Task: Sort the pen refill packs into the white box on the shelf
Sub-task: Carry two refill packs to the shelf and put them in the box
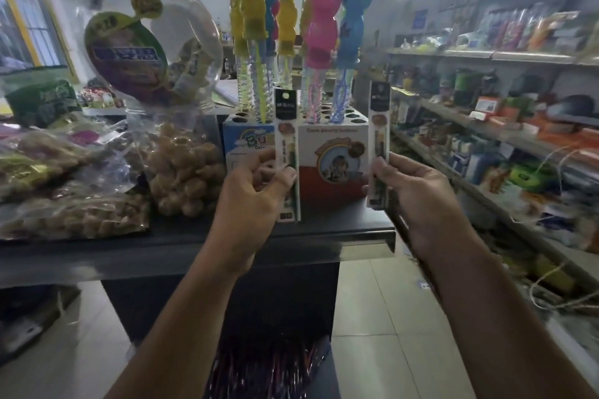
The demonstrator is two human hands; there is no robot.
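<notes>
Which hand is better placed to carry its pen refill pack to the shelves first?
Right, probably. The right hand pinches its pack on the side nearest the shelves; the left hand, holding the other pack, is over the counter, farther off.

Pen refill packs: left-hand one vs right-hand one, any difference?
Left-hand pack hangs lower, before the bubble-wand box's middle; right-hand pack sits higher, at the box's right edge. Left-hand pack looks wider than right-hand pack. Both upright, same dark-topped card, pinched at the lower half by left hand and right hand.
</notes>
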